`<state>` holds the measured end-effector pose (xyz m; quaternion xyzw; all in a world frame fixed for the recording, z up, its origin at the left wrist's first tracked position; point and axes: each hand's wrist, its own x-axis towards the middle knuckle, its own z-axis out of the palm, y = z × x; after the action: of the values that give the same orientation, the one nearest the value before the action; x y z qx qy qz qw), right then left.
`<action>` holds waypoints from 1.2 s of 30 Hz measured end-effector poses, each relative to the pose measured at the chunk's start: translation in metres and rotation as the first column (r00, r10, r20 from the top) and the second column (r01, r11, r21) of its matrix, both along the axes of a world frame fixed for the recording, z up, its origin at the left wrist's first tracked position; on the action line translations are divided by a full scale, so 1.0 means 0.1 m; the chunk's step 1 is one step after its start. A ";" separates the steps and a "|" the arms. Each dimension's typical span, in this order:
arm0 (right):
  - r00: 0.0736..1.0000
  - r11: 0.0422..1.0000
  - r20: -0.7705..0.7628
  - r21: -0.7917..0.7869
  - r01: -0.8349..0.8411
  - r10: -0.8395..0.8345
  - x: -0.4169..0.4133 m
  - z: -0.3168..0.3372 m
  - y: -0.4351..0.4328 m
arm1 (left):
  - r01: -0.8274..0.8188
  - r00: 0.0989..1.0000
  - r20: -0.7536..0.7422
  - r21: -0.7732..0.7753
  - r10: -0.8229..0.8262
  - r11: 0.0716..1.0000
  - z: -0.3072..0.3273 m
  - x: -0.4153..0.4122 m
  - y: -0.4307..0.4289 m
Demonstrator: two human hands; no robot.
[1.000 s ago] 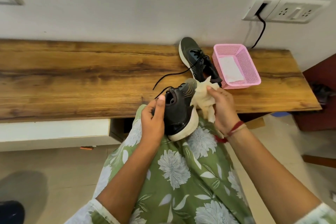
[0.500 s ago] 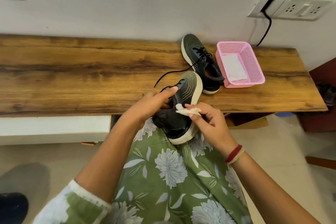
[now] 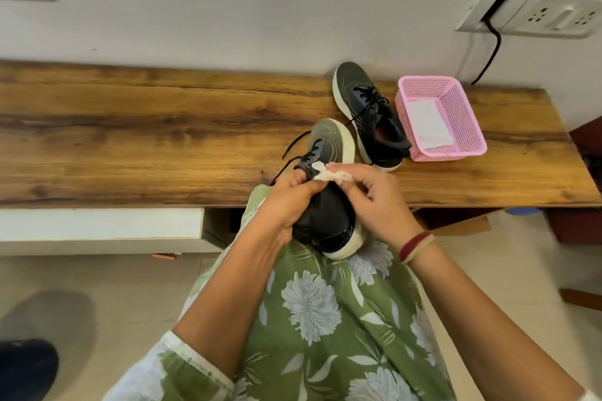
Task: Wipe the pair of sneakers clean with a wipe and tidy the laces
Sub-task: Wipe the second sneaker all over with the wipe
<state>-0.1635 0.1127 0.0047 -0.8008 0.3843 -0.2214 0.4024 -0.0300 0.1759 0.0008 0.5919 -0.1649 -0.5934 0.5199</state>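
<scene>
The held sneaker (image 3: 329,221) rests on the lap, toe pointing away toward the desk (image 3: 130,140). The left hand (image 3: 286,202) grips its collar. The right hand (image 3: 374,198) pinches the wipe (image 3: 329,174), apparently against the tongue. The second sneaker (image 3: 368,114) lies beyond.

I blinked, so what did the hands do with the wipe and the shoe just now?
The right hand carried the wipe from beside the held sneaker to its laces, now bunched. The left hand slid from the heel toward the laces. The other sneaker and pink basket stayed put.
</scene>
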 end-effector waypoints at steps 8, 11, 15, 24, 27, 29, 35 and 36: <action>0.971 0.972 0.066 0.042 -0.231 0.228 -0.28 0.11 0.28 | -0.103 0.985 -0.146 -0.033 0.097 0.994 -0.21 0.06 0.03; 0.929 0.887 0.268 0.447 0.116 -0.256 -0.15 0.18 0.08 | -0.085 0.978 -0.193 -0.037 0.077 0.996 -0.20 0.09 -0.01; 0.987 0.976 0.038 0.160 0.148 -0.156 0.05 0.09 -0.12 | -0.105 0.978 -0.185 -0.047 0.095 0.993 -0.22 0.05 -0.02; 0.995 0.994 -0.016 0.040 -0.099 0.100 -0.27 0.16 0.29 | -0.107 0.988 -0.120 -0.092 0.096 0.990 -0.31 0.01 0.00; 0.980 0.980 0.061 0.073 0.184 -0.188 -0.08 0.18 0.03 | -0.128 0.984 -0.137 -0.098 0.114 0.987 -0.32 0.04 -0.02; 0.985 0.986 -0.032 0.002 0.168 -0.168 0.04 0.11 -0.04 | -0.139 0.983 -0.131 -0.089 0.127 0.986 -0.30 0.02 -0.02; 0.980 0.975 -0.176 -0.179 -0.129 0.098 -0.19 0.03 0.32 | -0.148 0.986 -0.089 -0.081 0.141 0.986 -0.35 0.01 0.02; 0.981 0.982 -0.150 -0.121 -0.143 0.124 -0.23 0.09 0.32 | -0.141 0.987 -0.093 -0.078 0.133 0.987 -0.35 0.01 0.01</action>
<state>-0.1861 0.1450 0.0140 -0.8633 0.3418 -0.1612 0.3346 -0.0286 0.1771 -0.0338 0.5529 -0.1260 -0.5740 0.5907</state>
